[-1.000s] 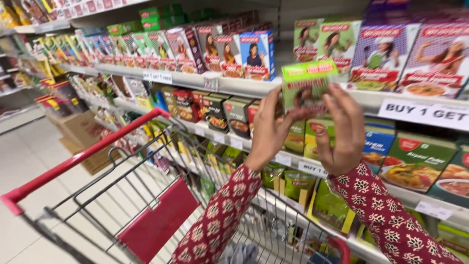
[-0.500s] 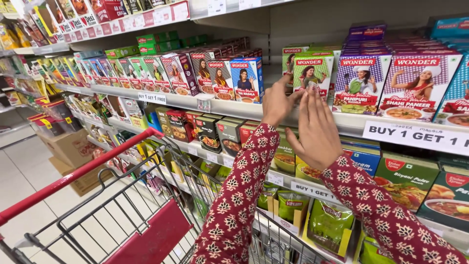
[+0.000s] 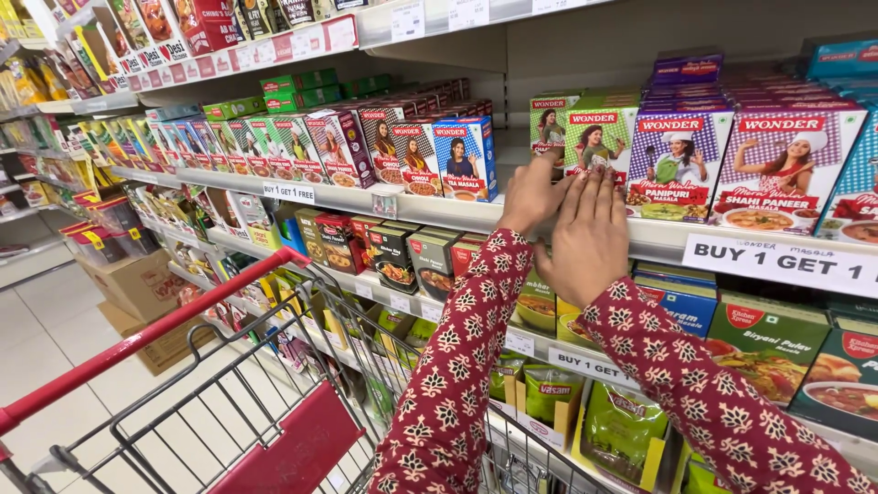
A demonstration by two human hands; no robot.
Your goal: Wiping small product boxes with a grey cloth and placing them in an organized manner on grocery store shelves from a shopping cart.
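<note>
two hands: left hand (image 3: pixel 533 194), right hand (image 3: pixel 590 240), one green box (image 3: pixel 599 137)

The person is wearing a long-sleeved top of dark red fabric, printed all over with small cream flower-like motifs with dark centres. The left sleeve (image 3: pixel 453 366) and the right sleeve (image 3: pixel 722 402) are both reaching down to the wrists, fitting closely, with the same print running unbroken along them. The left hand (image 3: pixel 533 194) and the right hand (image 3: pixel 588 240) are showing bare, with no rings or bracelets visible.
</note>
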